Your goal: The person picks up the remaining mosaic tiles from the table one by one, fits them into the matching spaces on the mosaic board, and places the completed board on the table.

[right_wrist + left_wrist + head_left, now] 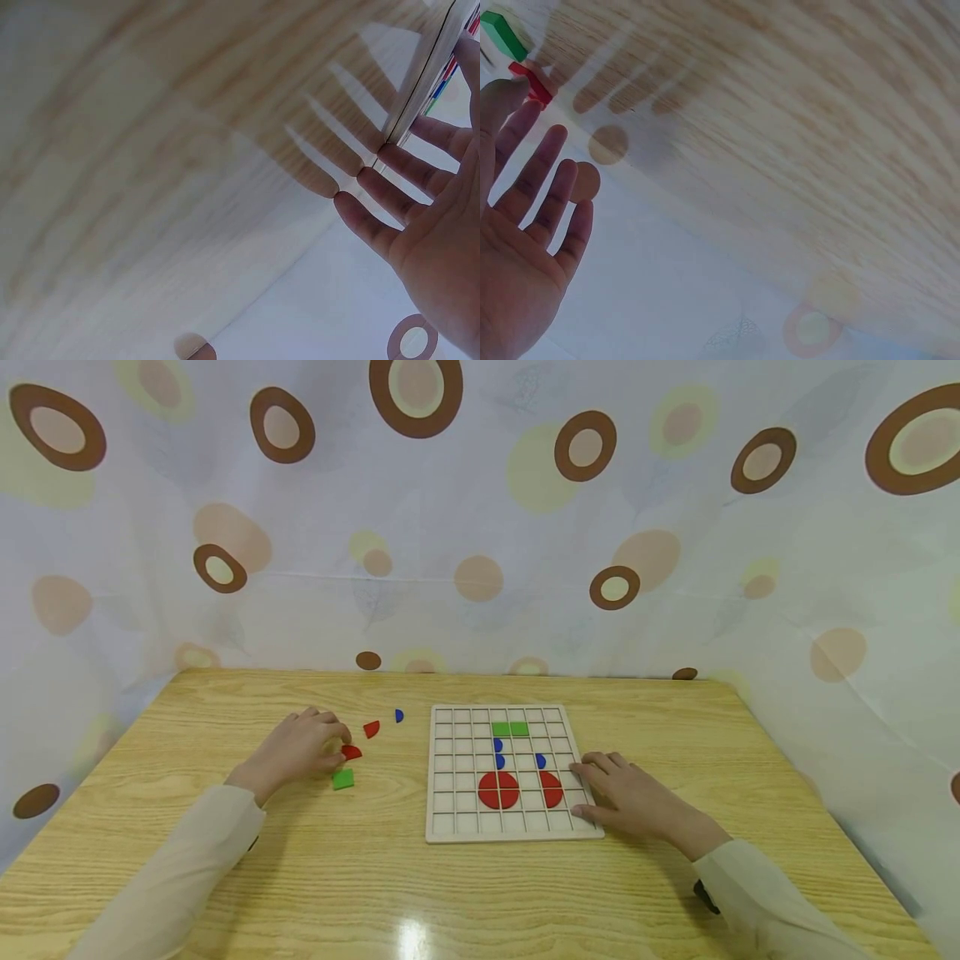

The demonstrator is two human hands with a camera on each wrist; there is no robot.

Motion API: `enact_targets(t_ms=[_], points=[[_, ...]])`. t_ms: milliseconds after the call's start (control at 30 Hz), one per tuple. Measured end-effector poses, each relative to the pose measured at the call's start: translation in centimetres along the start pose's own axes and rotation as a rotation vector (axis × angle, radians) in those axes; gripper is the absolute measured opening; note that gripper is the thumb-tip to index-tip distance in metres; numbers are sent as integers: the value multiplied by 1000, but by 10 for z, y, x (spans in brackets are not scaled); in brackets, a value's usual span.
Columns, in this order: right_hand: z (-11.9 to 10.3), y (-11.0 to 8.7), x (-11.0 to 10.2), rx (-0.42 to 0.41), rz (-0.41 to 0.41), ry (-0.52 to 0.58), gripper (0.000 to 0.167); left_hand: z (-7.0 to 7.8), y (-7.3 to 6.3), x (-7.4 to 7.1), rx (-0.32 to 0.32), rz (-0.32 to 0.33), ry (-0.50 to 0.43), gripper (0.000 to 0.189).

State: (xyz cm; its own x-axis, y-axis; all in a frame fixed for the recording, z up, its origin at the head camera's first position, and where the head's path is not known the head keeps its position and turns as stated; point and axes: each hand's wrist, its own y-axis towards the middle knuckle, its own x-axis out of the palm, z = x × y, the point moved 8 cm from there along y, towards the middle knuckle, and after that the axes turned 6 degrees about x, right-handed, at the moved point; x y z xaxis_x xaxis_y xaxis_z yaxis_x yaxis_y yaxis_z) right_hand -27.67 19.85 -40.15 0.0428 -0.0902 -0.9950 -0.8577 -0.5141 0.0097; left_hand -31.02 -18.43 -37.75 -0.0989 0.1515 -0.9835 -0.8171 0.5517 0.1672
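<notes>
My left hand (303, 745) is at the left of the table, its thumb and index finger pinching a red quarter-circle piece (352, 752). In the left wrist view, that red piece (534, 84) shows at the fingertips, with the other fingers spread. A green square piece (342, 779) lies just beside this hand. My right hand (633, 793) rests on the right edge of a white gridded board (450, 822), its fingers extended. On the board are green squares (511, 728), blue half-circles (498, 753), a red circle (498, 790) and a red half-circle (551, 790) of quarter pieces.
Past the left hand lie another red quarter-circle (372, 729) and a blue half-circle (399, 716). The wooden table (360, 877) ends at a patterned cloth (420, 627) hanging behind it and at both sides.
</notes>
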Motion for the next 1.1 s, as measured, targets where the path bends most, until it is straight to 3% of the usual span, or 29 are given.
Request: enact_targets(t_ms=[533,867,1100], points=[[1,0,1,2,6,-6,61,2,0,1,-5,14,-16,19],[0,0,0,5,-1,1,61,10,2,0,74,4,-47,19],[0,0,0,7,1,-6,62,10,5,2,78,-11,-55,17]])
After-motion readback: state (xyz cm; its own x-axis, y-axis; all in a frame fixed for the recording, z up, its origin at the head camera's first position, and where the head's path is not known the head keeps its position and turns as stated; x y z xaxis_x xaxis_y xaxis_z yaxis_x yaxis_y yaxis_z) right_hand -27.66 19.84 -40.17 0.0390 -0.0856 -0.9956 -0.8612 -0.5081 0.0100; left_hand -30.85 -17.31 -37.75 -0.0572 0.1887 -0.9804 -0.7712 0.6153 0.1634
